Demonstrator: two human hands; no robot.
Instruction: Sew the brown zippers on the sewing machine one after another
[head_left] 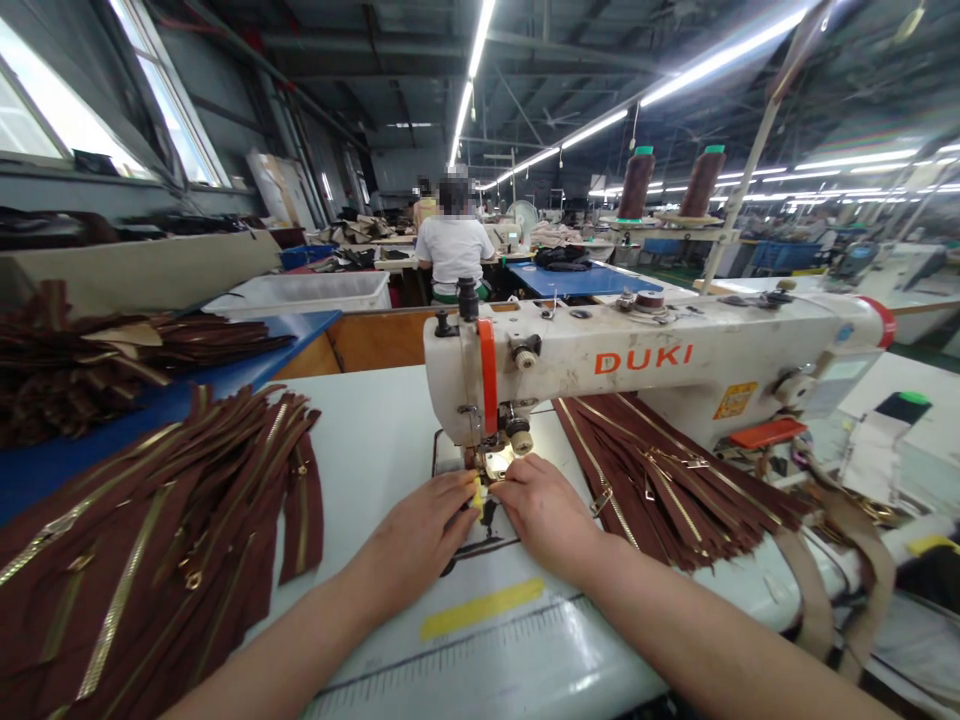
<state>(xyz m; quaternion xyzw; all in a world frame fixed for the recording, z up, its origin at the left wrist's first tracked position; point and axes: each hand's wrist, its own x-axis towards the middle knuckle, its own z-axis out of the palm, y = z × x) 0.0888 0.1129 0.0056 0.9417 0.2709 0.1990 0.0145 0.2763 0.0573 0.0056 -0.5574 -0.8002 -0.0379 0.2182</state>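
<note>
At the sewing machine (645, 360) the left hand (420, 535) and the right hand (544, 515) meet just below the needle, and both have the fingers bent and closed on one dark piece (484, 520), which lies on the white table (375, 430) directly under the presser foot, with a small yellow bit between the fingertips. So one piece is in work at this moment. A big heap of brown zippers (150, 540) lies to the left of the hands and a second heap (660, 470) lies to the right, under the machine arm. Which heap is finished and which one waits cannot be told from here, but judging from their size, many pieces are on both sides
</note>
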